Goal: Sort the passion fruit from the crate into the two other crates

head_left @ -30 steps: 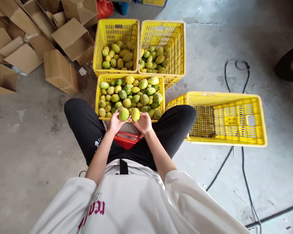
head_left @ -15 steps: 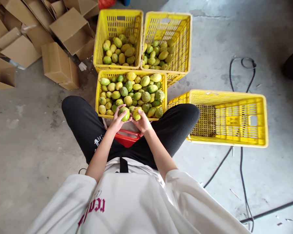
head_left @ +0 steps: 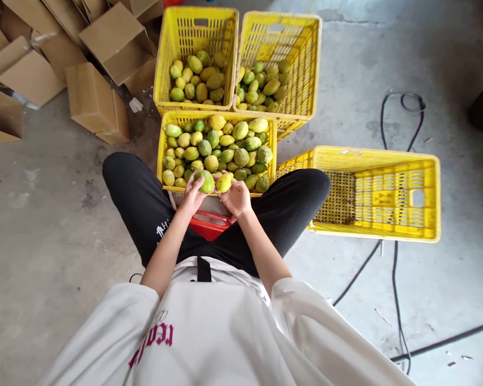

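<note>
Cupping one fruit each: left hand (head_left: 193, 194) green fruit (head_left: 205, 181), right hand (head_left: 236, 197) yellow fruit (head_left: 224, 183).

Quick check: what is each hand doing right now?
Left hand: closed around a round green fruit.
Right hand: holding a smaller yellow-green fruit.

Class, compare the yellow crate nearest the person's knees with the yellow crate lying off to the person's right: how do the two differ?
The near crate stands upright, opening up; the right-hand crate lies tipped on its side, opening toward the person. The near crate is heaped with green-yellow fruit; the right-hand crate holds none. The near crate sits between the knees; the right-hand crate lies beside the right leg. Both are yellow slotted plastic.
</note>
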`<state>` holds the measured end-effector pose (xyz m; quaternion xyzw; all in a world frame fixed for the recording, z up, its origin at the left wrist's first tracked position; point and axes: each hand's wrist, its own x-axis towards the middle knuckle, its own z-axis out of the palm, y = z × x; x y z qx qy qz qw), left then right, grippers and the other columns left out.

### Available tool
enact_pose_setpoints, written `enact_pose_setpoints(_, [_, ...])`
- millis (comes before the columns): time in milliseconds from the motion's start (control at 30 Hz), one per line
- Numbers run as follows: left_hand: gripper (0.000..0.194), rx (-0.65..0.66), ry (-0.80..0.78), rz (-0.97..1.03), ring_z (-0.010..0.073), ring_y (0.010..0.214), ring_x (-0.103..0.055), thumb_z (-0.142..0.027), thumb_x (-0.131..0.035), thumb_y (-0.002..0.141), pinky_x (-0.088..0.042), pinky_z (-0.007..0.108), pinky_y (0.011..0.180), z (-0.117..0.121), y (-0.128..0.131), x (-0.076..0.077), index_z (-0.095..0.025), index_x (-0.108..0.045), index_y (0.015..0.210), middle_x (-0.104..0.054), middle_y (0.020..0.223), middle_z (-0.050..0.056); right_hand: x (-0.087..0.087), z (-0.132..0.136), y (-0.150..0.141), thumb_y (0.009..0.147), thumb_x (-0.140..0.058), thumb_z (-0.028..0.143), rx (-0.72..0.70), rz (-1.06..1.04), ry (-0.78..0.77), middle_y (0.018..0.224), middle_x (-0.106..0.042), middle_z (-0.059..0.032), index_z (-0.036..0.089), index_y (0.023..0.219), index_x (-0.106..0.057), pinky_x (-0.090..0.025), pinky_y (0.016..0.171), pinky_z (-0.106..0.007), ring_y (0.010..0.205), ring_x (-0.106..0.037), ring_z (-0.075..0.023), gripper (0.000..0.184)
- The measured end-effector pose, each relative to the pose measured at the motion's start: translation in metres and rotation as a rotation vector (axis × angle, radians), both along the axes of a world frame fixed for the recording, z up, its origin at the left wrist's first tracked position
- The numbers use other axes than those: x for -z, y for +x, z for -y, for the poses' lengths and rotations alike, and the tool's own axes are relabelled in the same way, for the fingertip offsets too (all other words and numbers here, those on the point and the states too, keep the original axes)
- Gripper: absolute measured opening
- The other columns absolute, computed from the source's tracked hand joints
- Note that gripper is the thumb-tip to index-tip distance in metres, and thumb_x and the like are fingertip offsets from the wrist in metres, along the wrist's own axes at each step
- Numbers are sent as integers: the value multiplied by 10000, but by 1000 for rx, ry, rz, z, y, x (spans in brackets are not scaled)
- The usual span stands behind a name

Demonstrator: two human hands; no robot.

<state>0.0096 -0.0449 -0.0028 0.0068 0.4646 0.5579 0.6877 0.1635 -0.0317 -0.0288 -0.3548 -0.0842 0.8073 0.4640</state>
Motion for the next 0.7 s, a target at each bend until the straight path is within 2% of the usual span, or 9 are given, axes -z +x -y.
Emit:
enact_pose_setpoints(100, [156,-2,-42,-56,270,1319,-726,-208,-718,971,-634,325,997,0,-1,7,-197,-736,1125,-779,1226,102,2,2,-2,899,-754,377,-61,27,-9,993,-780,-30,276,1170,-643,-705,878,-424,1017,-770,-256,309])
enact_pose_setpoints(167, [183,17,-47,-64,279,1323,-725,-240,-747,946,-639,307,943,2,-1,10,-186,-731,1119,-782,1264,118,5,3,-2,904,-778,354,-77,36,-20,941,-761,-4,271,1129,-664,-706,812,-345,869,-751,-195,265])
enact_pose_setpoints(267, [261,97,-58,-42,298,1214,-781,-261,-825,888,-649,312,864,3,0,11,-187,-705,1108,-807,1211,124,8,3,-2,859,-833,294,-46,47,-38,870,-727,27,260,1044,-668,-657,648,-233,700,-676,-128,250])
enact_pose_setpoints(333, [319,132,-53,-43,283,1160,-806,-231,-872,852,-651,332,902,3,0,9,-208,-665,1094,-820,1171,93,10,2,-2,829,-865,263,-9,53,-35,860,-719,33,252,1011,-656,-586,557,-179,660,-643,-105,278])
enact_pose_setpoints(400, [396,121,-35,-44,268,1188,-802,-151,-889,820,-634,396,1022,3,1,6,-231,-618,1097,-823,1194,60,10,0,-3,846,-872,291,26,43,-24,872,-724,25,243,994,-646,-534,524,-157,659,-638,-98,275])
enact_pose_setpoints(500, [474,73,-29,-35,259,1296,-764,-32,-848,806,-570,488,1163,2,2,2,-255,-574,1122,-813,1280,35,8,-2,-3,962,-767,462,52,-16,-30,890,-743,-11,232,1012,-652,-565,563,-200,709,-680,-135,263])
enact_pose_setpoints(567, [430,34,-46,-26,270,1336,-744,-40,-802,846,-559,495,1182,0,2,0,-253,-589,1153,-806,1304,51,5,-3,-3,1043,-614,506,63,-65,-55,924,-768,-38,228,1068,-666,-613,616,-258,773,-724,-179,284])
enact_pose_setpoints(633, [299,-5,-58,18,299,1351,-736,-146,-724,943,-574,495,1169,-3,2,-2,-227,-634,1216,-803,1304,96,3,-4,-2,1089,-488,423,74,-91,-84,957,-790,-54,225,1126,-673,-656,702,-315,862,-765,-217,274])
enact_pose_setpoints(700, [295,-49,-59,77,319,1355,-733,-238,-588,1030,-589,505,1155,-5,0,-3,-201,-667,1311,-803,1306,124,2,-4,-2,1089,-459,334,79,-87,-100,963,-801,-58,225,1142,-675,-685,792,-366,949,-790,-245,248])
